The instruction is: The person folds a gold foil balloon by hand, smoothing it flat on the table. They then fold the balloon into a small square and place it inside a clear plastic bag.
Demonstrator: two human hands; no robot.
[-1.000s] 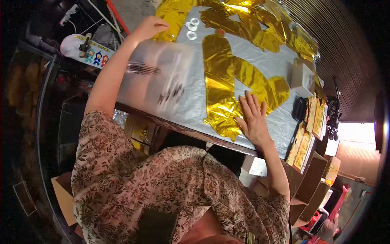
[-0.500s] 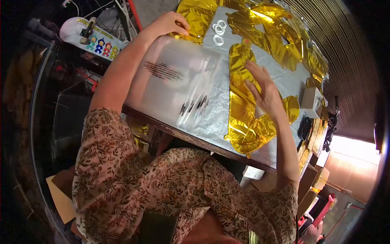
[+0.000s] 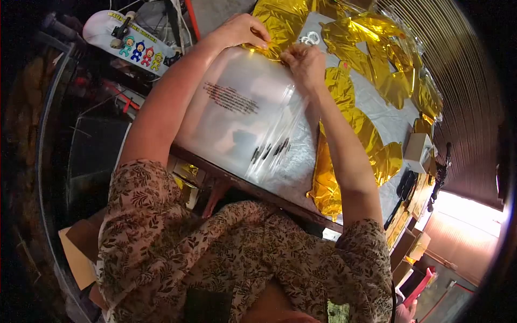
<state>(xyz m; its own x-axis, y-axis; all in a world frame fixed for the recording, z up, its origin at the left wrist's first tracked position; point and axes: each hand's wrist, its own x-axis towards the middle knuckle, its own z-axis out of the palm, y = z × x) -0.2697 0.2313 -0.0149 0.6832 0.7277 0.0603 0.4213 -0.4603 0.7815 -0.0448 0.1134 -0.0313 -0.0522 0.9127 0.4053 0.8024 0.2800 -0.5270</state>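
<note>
Both my hands are at the far edge of a stack of clear plastic bags (image 3: 226, 129) with printed text. My left hand (image 3: 241, 32) is closed, thumb and fingers pinching a flat gold foil balloon (image 3: 283, 21) beyond the stack. My right hand (image 3: 307, 63) is also closed, its fingertips at the near corner of that foil. Just beyond the right hand are white rings (image 3: 310, 38), partly hidden. Under my right forearm lies another flat gold foil balloon (image 3: 363, 129), partly covered by the arm.
More gold foil balloons (image 3: 388, 64) lie along the far right of the silver-covered table (image 3: 280, 172). A white box (image 3: 417, 151) sits at the right edge. To the left are a skateboard deck (image 3: 129, 43) with cartoon figures and an open cardboard box (image 3: 81, 253).
My right hand has moved left and away from me, from above the nearer gold balloon to the corner of the far one. The left hand stays on the foil. The view has shifted slightly.
</note>
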